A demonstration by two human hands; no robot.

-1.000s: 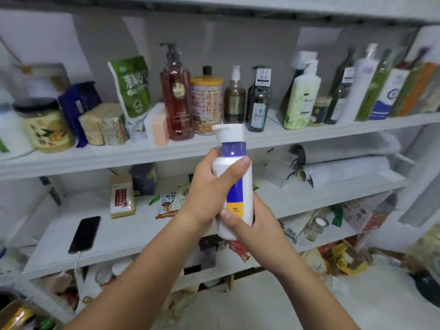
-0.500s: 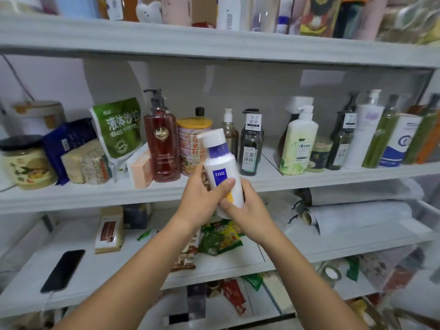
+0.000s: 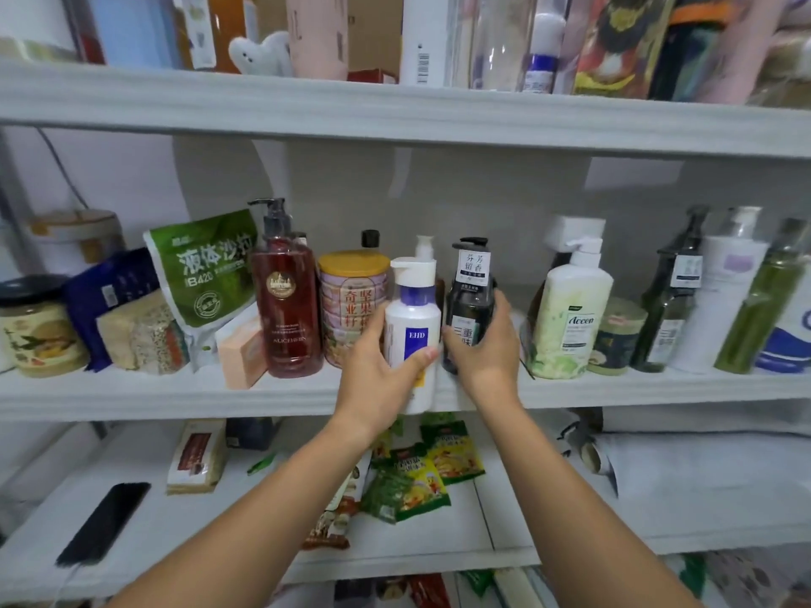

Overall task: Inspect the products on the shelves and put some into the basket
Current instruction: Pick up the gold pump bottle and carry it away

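Note:
My left hand (image 3: 382, 370) grips a white pump bottle (image 3: 412, 318) with a blue band and blue label, held upright at the front edge of the middle shelf (image 3: 175, 394). My right hand (image 3: 482, 348) has its fingers curled around a dark bottle (image 3: 469, 300) with a white tag, which stands on that shelf just right of the white one. No basket is in view.
The middle shelf also holds a dark red pump bottle (image 3: 287, 300), a round tin (image 3: 351, 296), a green bag (image 3: 206, 269), a jar (image 3: 37, 326) and a pale green bottle (image 3: 568, 318). On the lower shelf lie snack packets (image 3: 421, 471) and a black phone (image 3: 105, 522).
Both hands carried the white bottle up and forward to the middle shelf. My right hand left the white bottle and took hold of the dark bottle. The view tilted upward.

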